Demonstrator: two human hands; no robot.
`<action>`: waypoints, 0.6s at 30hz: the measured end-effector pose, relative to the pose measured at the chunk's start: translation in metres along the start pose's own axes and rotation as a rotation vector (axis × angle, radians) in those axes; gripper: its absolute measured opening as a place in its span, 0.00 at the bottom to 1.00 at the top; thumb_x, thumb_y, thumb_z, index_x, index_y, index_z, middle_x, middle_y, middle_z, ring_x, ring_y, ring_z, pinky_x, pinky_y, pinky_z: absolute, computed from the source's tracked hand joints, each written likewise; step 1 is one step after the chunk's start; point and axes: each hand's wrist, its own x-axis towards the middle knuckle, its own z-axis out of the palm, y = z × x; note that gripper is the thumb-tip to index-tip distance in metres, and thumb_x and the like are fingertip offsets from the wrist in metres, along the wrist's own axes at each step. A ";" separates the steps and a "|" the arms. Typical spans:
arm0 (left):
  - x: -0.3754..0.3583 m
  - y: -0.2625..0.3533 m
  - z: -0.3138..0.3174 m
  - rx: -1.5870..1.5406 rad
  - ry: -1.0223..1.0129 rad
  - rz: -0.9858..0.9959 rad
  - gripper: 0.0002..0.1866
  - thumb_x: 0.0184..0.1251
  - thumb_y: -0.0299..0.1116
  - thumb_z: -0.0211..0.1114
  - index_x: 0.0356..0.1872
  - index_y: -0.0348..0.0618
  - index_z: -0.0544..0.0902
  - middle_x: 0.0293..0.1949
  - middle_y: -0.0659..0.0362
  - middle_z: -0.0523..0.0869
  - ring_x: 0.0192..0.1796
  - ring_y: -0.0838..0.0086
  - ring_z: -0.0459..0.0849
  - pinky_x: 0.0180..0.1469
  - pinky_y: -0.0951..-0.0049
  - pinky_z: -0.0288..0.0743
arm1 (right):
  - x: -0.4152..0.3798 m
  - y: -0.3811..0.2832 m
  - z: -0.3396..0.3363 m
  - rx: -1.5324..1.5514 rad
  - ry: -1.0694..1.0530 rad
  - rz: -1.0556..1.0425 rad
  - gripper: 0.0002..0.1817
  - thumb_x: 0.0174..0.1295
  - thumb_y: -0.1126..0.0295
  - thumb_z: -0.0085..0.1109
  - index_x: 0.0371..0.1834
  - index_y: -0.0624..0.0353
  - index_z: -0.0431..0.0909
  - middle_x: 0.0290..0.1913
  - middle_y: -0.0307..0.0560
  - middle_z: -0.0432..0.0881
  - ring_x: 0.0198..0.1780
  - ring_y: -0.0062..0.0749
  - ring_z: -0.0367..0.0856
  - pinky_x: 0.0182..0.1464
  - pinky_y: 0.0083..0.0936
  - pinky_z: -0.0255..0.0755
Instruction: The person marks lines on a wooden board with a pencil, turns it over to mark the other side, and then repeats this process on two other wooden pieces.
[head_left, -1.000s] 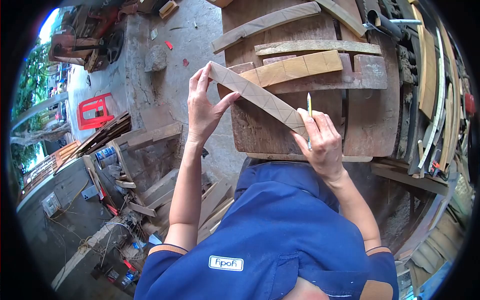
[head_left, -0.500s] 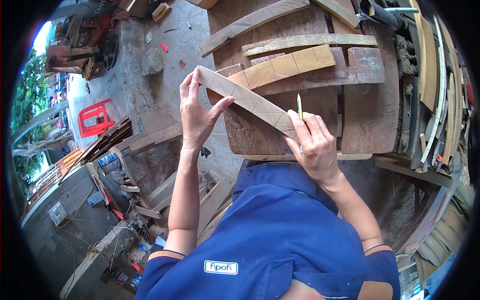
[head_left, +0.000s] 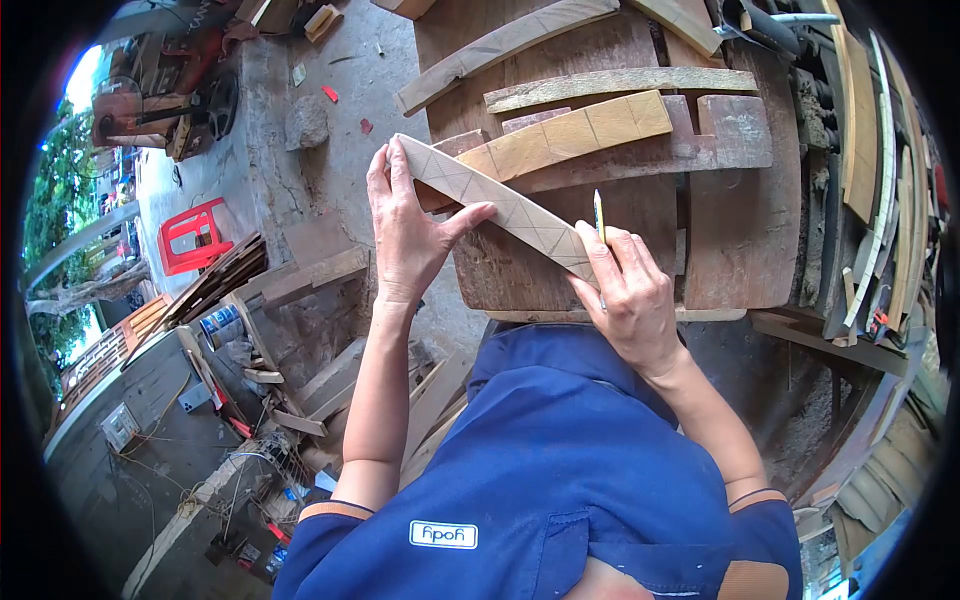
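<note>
I hold a long curved wooden strip (head_left: 500,205) marked with pencil crosses and lines, raised over a worn wooden worktable (head_left: 740,230). My left hand (head_left: 405,235) grips its far left end, thumb under the strip and fingers along the edge. My right hand (head_left: 625,290) holds the strip's near right end and also keeps a yellow pencil (head_left: 598,215) upright between the fingers. A second marked curved piece (head_left: 575,130) lies on the table just beyond the strip.
More curved wooden pieces (head_left: 500,45) lie at the table's far side. Stacked boards and tools (head_left: 870,170) line the right. Left and below are a concrete floor, a red plastic stool (head_left: 190,235), loose planks (head_left: 300,275) and scrap.
My left hand has slid slightly right along the strip, the thumb now further under it. The strip and my right hand have barely moved.
</note>
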 end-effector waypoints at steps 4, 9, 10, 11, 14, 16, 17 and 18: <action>0.001 0.002 -0.001 -0.020 0.004 -0.030 0.69 0.41 0.58 0.88 0.77 0.22 0.60 0.74 0.34 0.64 0.77 0.44 0.67 0.78 0.55 0.67 | 0.008 -0.004 -0.022 -0.015 0.049 -0.098 0.41 0.54 0.65 0.79 0.72 0.64 0.74 0.58 0.53 0.81 0.56 0.45 0.81 0.63 0.38 0.74; 0.001 0.002 0.000 -0.024 0.027 -0.021 0.69 0.41 0.61 0.87 0.77 0.23 0.61 0.73 0.36 0.67 0.74 0.46 0.72 0.77 0.55 0.68 | 0.039 0.002 -0.028 0.293 0.172 -0.053 0.38 0.60 0.60 0.77 0.72 0.62 0.75 0.57 0.49 0.84 0.56 0.41 0.83 0.61 0.36 0.73; 0.001 0.002 0.001 -0.026 0.028 -0.017 0.69 0.41 0.61 0.87 0.77 0.23 0.61 0.73 0.36 0.67 0.74 0.46 0.72 0.77 0.55 0.68 | 0.046 0.005 -0.028 0.439 0.076 0.001 0.32 0.65 0.58 0.73 0.69 0.62 0.78 0.50 0.50 0.85 0.51 0.40 0.84 0.56 0.35 0.75; 0.000 0.002 0.002 -0.015 0.030 -0.014 0.69 0.41 0.61 0.87 0.77 0.23 0.61 0.73 0.36 0.67 0.74 0.45 0.72 0.77 0.55 0.68 | 0.052 0.008 -0.028 0.584 -0.022 0.055 0.27 0.70 0.56 0.69 0.65 0.62 0.82 0.44 0.51 0.86 0.46 0.39 0.85 0.51 0.34 0.77; 0.000 0.003 0.000 -0.027 0.019 -0.026 0.69 0.40 0.60 0.88 0.77 0.22 0.61 0.74 0.35 0.66 0.76 0.44 0.69 0.78 0.55 0.67 | 0.079 0.000 -0.023 0.832 0.013 0.102 0.23 0.77 0.51 0.60 0.56 0.62 0.87 0.34 0.52 0.85 0.37 0.37 0.85 0.41 0.32 0.78; 0.001 0.004 0.000 -0.053 0.008 -0.037 0.69 0.39 0.58 0.89 0.76 0.21 0.61 0.74 0.34 0.64 0.77 0.43 0.67 0.78 0.54 0.66 | 0.091 0.003 -0.013 0.787 -0.038 0.122 0.26 0.79 0.48 0.57 0.53 0.63 0.88 0.35 0.52 0.86 0.38 0.36 0.86 0.41 0.31 0.78; 0.001 0.003 0.000 -0.052 0.006 -0.036 0.69 0.39 0.58 0.89 0.76 0.20 0.61 0.74 0.33 0.64 0.77 0.43 0.67 0.79 0.54 0.66 | 0.097 0.005 -0.007 0.743 -0.088 0.144 0.29 0.80 0.45 0.54 0.51 0.63 0.89 0.35 0.52 0.86 0.38 0.35 0.86 0.40 0.30 0.77; 0.001 0.003 0.000 -0.051 0.004 -0.037 0.70 0.39 0.58 0.89 0.76 0.20 0.61 0.75 0.33 0.64 0.78 0.43 0.66 0.79 0.54 0.65 | 0.101 0.004 0.001 0.748 -0.096 0.259 0.23 0.78 0.50 0.60 0.47 0.62 0.91 0.40 0.53 0.89 0.40 0.36 0.88 0.42 0.29 0.79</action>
